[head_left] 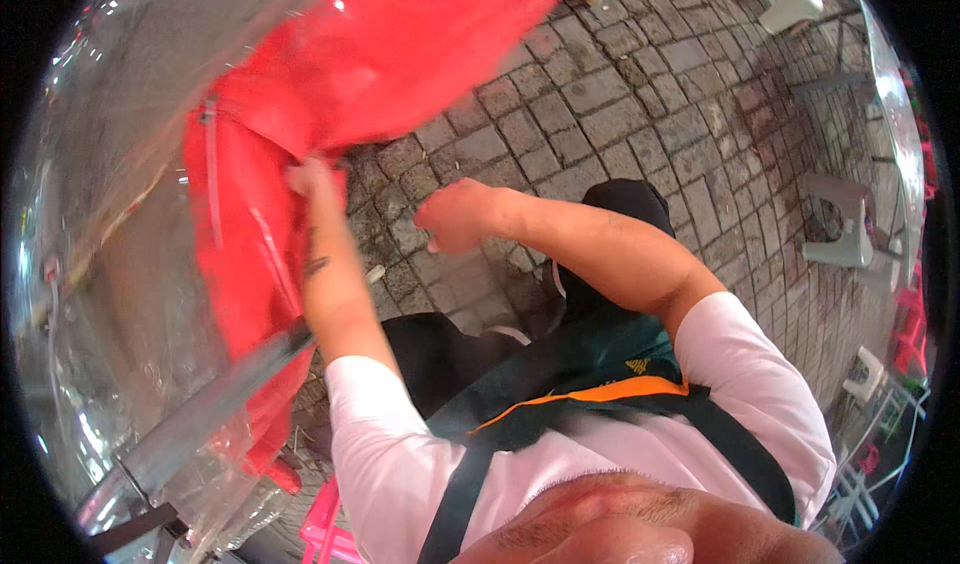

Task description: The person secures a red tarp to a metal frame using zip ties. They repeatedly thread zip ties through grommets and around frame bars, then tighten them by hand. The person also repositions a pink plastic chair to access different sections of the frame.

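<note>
A red plastic tarp [370,74] hangs in folds along the left and runs up to the top of the view. My left hand [312,176] is at its lower fold, with the fingers closed on the red material and partly hidden in it. Over the paving, a short way right of the tarp, my right hand [458,216] is held with its fingers curled in. Motion blurs it, and whatever it may hold cannot be made out. Clear plastic sheeting [110,264] spreads beside the tarp on the far left.
A grey metal pole [210,409] slants past the tarp at lower left, with a dark clamp [150,529] near its end. Grey brick paving [600,94] lies underfoot. White plastic stools [845,219] stand along the right. A pink stool [325,524] shows at the bottom.
</note>
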Demonstrator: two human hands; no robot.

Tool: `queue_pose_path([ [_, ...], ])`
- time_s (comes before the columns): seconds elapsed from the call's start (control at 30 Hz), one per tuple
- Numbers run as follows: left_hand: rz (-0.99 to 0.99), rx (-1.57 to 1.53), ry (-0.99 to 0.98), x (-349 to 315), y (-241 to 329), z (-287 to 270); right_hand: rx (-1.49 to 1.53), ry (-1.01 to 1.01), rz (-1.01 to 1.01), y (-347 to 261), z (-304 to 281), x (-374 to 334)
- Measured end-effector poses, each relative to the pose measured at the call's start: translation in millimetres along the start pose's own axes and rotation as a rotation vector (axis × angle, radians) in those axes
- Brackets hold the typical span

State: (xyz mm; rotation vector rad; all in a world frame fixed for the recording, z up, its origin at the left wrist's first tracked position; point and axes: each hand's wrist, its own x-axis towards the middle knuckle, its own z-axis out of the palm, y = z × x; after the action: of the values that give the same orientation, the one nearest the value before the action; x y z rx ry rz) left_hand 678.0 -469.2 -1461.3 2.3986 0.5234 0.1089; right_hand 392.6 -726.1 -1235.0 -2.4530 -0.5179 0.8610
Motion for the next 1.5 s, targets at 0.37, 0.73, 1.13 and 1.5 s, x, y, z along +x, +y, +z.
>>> queue_pose_path([
  [0.37,0.329,0.51,-0.336,33,-81,-28,-0.009,-0.06,-0.046,5,5,14],
  [0.73,-0.053,-0.037,-1.36,-173,-30,-66,0.001,-0.167,-0.315,-1,1,47],
  [1.13,0.585,-0.149,-1.233,-166,192,-154,0.045,0.061,-0.108,4,-3,30],
  [1.5,0.153,-0.159,-1.258,-294,128,-369,0.679,0.665,0.519,-8,81,-136],
])
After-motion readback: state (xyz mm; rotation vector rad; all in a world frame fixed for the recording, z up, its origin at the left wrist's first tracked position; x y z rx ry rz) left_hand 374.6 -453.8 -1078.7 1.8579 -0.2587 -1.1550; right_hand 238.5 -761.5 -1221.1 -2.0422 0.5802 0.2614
